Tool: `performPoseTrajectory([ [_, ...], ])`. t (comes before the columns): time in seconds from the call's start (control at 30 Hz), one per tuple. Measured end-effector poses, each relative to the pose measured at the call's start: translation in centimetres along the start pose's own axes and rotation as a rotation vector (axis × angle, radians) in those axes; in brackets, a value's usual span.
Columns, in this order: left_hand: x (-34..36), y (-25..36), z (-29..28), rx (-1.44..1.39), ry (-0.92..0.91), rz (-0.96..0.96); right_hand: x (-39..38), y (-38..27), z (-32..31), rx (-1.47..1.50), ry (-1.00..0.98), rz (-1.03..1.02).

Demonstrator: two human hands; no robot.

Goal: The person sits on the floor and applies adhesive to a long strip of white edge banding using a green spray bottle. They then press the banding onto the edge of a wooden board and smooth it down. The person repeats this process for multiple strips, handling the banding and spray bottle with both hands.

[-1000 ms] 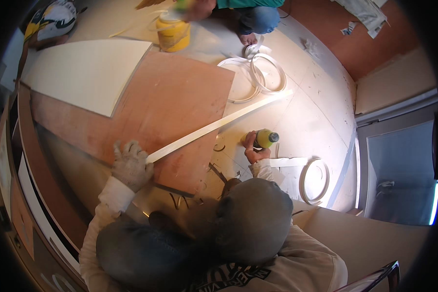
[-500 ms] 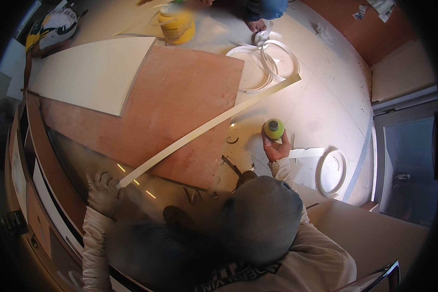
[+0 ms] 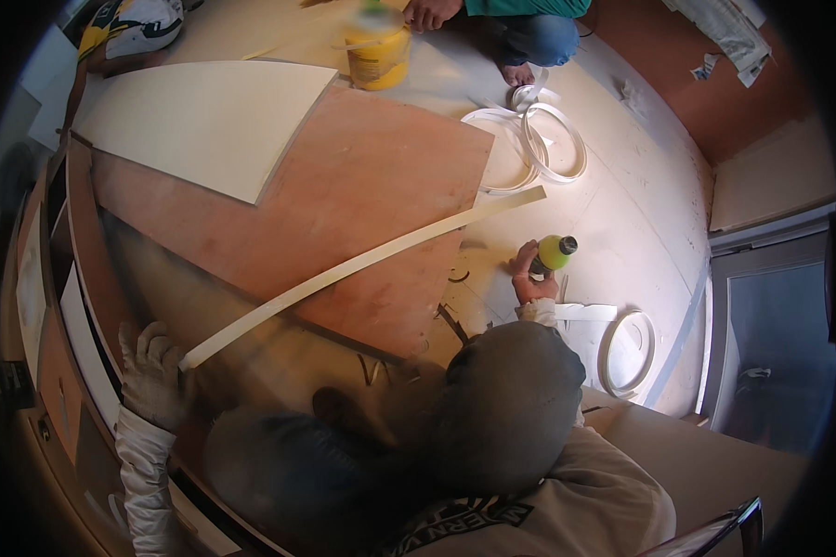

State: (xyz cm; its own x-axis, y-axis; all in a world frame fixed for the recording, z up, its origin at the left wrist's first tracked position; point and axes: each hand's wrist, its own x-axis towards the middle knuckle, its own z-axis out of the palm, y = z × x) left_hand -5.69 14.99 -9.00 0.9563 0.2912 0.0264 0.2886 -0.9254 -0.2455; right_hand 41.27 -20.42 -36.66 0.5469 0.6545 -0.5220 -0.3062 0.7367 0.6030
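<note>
My left hand (image 3: 150, 376), in a pale glove, is at the left beside the brown panel edge. It grips the near end of a long cream strip (image 3: 344, 271), which slants up to the right across a reddish-brown board (image 3: 372, 176). The strip's far end hangs out past that board. My bare right hand (image 3: 532, 281) is wrapped round a yellow-green bottle with a dark cap (image 3: 555, 252), now tilted with the cap to the upper right. Both knees (image 3: 515, 408) show below, between my arms.
A cream panel (image 3: 214, 116) lies on the board. White strip coils (image 3: 557, 144) rest beyond, another coil (image 3: 627, 353) at right. Behind the board stands a yellow bucket (image 3: 378, 58), near a co-worker's hand (image 3: 432, 13) and bare foot (image 3: 518, 74). Another person is at the far left.
My left hand has moved left and slightly down, drawing the strip along, which now bows more. My right hand has turned the bottle sideways. The co-worker's hand has come into view by the bucket.
</note>
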Motion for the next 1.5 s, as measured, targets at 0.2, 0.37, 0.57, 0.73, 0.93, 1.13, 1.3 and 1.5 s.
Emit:
performPoseTrajectory([
  [0.2,1.8,-1.8,-1.5,0.005,-0.082,0.039,-0.4,-3.0,-0.8,-0.048,-0.012,-0.036],
  [0.37,2.1,-2.3,-2.5,0.016,-0.133,0.012,-0.8,-1.7,0.0,0.014,0.068,-0.068],
  [0.57,2.2,-3.6,-4.0,0.028,-0.074,0.082,-2.4,-0.3,-0.3,-0.063,0.078,-0.152],
  [0.73,3.3,-3.6,-7.8,0.057,-0.099,0.058,-3.2,0.4,-0.2,-0.062,0.053,-0.041],
  [0.93,3.9,-4.3,-11.2,0.1,-0.122,0.06,-3.5,0.5,-1.2,-0.128,0.336,-0.014],
  [1.13,3.6,-6.2,-15.7,0.369,-0.215,0.058,-2.5,3.1,0.1,-0.949,0.204,0.342],
  [1.3,-1.2,-6.4,-22.0,0.516,-0.29,0.022,1.5,9.9,2.6,-1.692,-0.259,0.739],
  [1.5,-9.0,-8.3,-29.3,0.494,-0.342,-0.229,4.2,19.3,2.4,-1.902,-0.747,1.18],
])
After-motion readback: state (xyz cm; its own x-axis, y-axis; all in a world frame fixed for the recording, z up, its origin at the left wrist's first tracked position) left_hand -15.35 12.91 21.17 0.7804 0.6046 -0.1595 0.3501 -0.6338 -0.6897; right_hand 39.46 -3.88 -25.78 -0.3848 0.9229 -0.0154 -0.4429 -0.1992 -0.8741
